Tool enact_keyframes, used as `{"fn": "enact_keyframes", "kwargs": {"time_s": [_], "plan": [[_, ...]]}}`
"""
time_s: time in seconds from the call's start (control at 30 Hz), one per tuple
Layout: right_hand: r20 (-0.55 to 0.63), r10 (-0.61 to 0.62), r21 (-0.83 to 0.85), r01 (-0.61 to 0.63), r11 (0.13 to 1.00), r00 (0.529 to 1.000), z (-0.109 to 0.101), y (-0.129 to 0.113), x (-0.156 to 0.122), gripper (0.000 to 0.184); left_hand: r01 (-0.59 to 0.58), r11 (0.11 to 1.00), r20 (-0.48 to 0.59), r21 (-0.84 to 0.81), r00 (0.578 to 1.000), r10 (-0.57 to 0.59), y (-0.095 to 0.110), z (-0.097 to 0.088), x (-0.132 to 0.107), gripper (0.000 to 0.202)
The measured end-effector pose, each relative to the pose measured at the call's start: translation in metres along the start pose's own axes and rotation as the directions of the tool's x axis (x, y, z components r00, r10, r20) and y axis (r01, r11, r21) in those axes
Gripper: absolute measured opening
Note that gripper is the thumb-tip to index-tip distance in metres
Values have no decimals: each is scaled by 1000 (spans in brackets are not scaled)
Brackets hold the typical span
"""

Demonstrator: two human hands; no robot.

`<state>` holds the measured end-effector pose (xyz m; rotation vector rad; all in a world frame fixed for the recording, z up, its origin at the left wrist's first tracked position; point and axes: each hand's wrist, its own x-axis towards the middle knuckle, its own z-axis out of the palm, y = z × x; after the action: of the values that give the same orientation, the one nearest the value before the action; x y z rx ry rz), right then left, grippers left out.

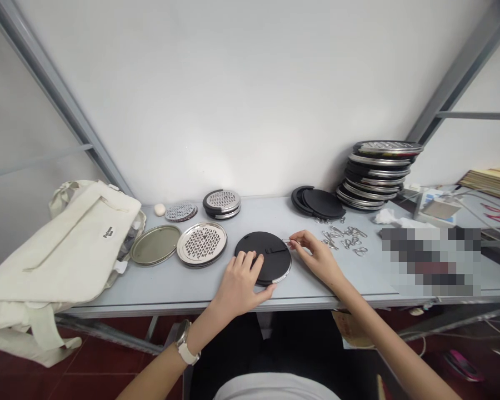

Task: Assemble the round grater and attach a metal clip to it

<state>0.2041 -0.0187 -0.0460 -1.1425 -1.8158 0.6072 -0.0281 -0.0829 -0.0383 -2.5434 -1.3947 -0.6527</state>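
A round black disc with a silvery rim lies flat near the table's front edge, a slot-like feature across its upper right. My left hand rests spread on its lower left, fingertips on the face and thumb at the front rim. At the disc's right edge, my right hand pinches a thin metal wire clip that reaches to the slot. Several loose wire clips lie to the right of that hand. Left of the disc is a round metal grater plate with a perforated face.
A white bag and a plain metal disc are at the left. Smaller grater discs stand behind. Black discs lie back right, beside a tall stack of rimmed discs. A power strip with cables sits farther right.
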Motion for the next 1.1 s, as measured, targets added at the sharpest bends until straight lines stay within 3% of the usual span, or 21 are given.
{"fn": "enact_keyframes", "kwargs": {"time_s": [0.33, 0.6, 1.1], "plan": [[105, -29, -31, 32, 999, 994, 0, -5, 0, 16, -3, 1000, 13, 0, 1000, 3, -1, 0, 0, 57], [190, -12, -53, 22, 998, 982, 1, -7, -1, 28, -2, 1000, 10, -4, 1000, 2, -1, 1, -1, 57], [199, 12, -44, -3, 999, 980, 0, -4, -1, 23, -6, 1000, 2, -10, 1000, 6, -1, 0, 0, 56]]}}
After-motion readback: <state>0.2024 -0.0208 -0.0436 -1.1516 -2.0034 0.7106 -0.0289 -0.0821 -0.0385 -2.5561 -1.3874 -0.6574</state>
